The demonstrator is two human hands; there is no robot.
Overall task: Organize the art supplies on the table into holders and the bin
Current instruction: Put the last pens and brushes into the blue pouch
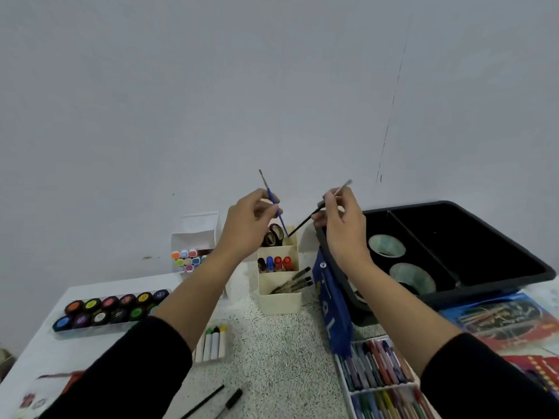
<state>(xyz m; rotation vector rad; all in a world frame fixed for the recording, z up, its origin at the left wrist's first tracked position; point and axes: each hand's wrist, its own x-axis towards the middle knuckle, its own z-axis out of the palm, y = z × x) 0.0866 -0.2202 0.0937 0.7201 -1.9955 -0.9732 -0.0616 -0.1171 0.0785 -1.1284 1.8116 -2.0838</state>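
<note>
So both hands are up over the speckled white counter, a bit apart, each pinching a paintbrush. The left hand grips a thin blue-handled paintbrush, bristles pointing up. The right hand pinches a black-handled paintbrush with a silver ferrule, tilted over to the right. Their lower ends nearly meet right at the back compartment of the cream stepped plastic holder; can't tell if they're actually inside yet. That same compartment has black-handled scissors, the middle one has capped markers, and the front one has dark pens leaning out. Just right of the holder sits the black plastic bin with two pale green tape rolls in it. Two black pens lie loose near the front edge.
</note>
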